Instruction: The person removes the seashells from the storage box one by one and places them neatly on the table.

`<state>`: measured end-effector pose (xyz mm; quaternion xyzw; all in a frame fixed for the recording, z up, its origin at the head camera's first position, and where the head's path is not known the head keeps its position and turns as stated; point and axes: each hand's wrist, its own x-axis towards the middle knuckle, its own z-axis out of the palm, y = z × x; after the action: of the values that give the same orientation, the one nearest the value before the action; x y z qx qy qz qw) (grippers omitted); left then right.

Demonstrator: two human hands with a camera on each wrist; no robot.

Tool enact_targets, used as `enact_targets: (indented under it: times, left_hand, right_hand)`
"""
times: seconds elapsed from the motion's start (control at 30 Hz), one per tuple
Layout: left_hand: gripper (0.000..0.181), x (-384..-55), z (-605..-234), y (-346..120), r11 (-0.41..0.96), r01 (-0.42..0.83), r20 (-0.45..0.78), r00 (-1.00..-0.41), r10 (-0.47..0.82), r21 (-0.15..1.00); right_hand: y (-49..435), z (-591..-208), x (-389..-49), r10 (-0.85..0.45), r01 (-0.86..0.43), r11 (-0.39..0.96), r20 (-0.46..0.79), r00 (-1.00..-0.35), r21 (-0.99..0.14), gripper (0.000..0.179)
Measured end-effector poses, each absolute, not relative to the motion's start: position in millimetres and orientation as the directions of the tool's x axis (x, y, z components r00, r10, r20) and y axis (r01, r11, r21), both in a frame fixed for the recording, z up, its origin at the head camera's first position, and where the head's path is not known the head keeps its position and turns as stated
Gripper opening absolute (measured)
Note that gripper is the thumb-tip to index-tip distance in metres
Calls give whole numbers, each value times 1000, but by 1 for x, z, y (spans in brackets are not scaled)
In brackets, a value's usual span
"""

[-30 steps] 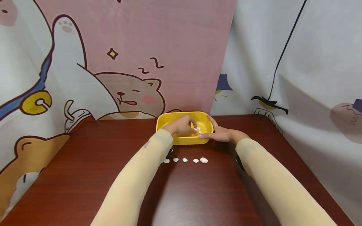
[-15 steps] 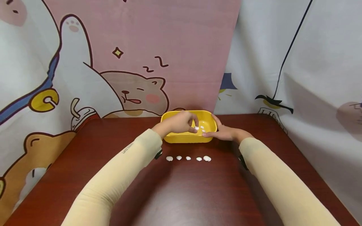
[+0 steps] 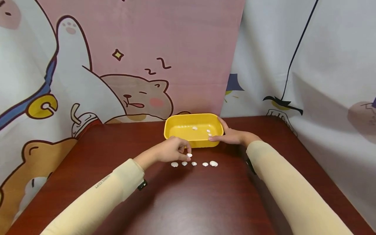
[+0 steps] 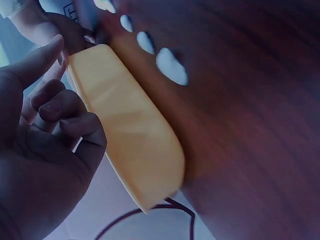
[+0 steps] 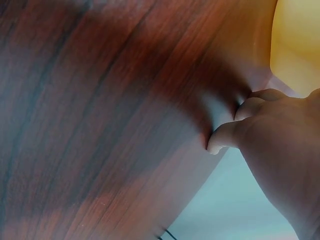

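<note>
A small white shell (image 3: 189,155) is pinched between the thumb and fingertips of my left hand (image 3: 173,149), just in front of the yellow basin (image 3: 199,144). Below it on the table lies a row of several white shells, among them a leftmost shell (image 3: 174,164) and a larger rightmost shell (image 3: 213,163). My right hand (image 3: 232,135) grips the basin's right end, thumb over the front rim. Inside the basin lie 3 shells, one near the middle (image 3: 195,128), the others by my right thumb. In the left wrist view, my left hand (image 4: 45,130) hides the pinched shell.
The dark red wooden table (image 3: 188,202) carries the basin near its back edge. Behind and to the right hangs a cartoon-printed cloth (image 3: 199,58), close to the basin's back side.
My left hand has come out of the basin with a shell, moving towards me to hover over the row. My right hand has stayed on the basin's right end.
</note>
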<state>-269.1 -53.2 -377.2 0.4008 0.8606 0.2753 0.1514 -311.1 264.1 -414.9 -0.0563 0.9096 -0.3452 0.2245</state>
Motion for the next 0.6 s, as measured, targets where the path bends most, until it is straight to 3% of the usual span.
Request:
enact_targets:
  times: [0.6]
  left_hand:
    - [13, -240, -388, -94, 531, 560, -96, -625, 775, 636]
  right_hand:
    - [266, -414, -314, -248, 48, 776, -375, -893, -629, 134]
